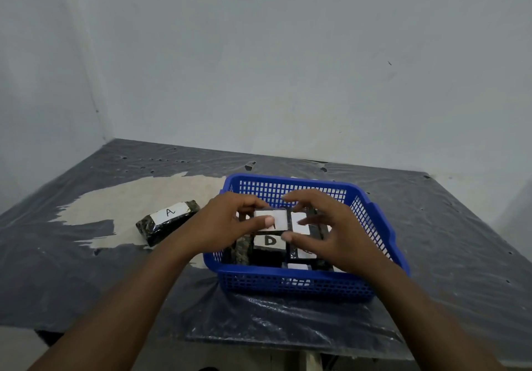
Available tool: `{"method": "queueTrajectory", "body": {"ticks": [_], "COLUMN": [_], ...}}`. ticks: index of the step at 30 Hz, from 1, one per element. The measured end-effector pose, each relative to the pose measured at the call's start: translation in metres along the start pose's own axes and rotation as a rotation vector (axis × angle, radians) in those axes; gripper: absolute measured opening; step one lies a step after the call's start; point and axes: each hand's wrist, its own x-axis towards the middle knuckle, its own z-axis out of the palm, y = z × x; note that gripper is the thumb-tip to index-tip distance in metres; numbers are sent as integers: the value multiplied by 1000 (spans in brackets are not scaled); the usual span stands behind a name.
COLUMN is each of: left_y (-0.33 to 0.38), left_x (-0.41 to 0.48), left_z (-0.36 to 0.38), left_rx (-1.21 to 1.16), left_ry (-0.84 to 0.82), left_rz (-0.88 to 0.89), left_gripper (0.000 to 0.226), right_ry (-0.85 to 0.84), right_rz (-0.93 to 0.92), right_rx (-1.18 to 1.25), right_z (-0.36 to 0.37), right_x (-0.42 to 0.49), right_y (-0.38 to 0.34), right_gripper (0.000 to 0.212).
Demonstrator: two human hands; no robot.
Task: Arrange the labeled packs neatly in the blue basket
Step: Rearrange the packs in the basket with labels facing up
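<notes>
Both hands (left (227, 221), right (331, 232)) — gripping pack (270, 220), blue basket (290, 284)

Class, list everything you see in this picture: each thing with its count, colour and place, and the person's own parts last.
Basket: one, blue, on the table, right of centre.
Pack A: one, dark with a white label, on the table left of the basket.
Pack D: one, dark with a white label, inside the basket.
Other packs: several, exact count hidden, dark with white labels, inside the basket.
Table: one, covered in dark plastic sheet.
Hands: left and right, over the basket, fingers on packs.
</notes>
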Motion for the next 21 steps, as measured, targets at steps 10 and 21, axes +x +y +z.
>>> {"method": "queueTrajectory", "body": {"ticks": [10, 21], "left_y": [-13, -49], "left_x": [-5, 18], "left_z": [-4, 18], "left_rx": [-2, 23], "left_ry": [270, 245], "left_rz": [-124, -469], "left_gripper": [57, 34], "right_ry": [-198, -585], "right_rz": [110, 132], "right_rx": [-130, -370], "right_z": [-2, 30], "right_x": [13, 30], "right_y": [-6, -5], "right_gripper": [30, 16]}}
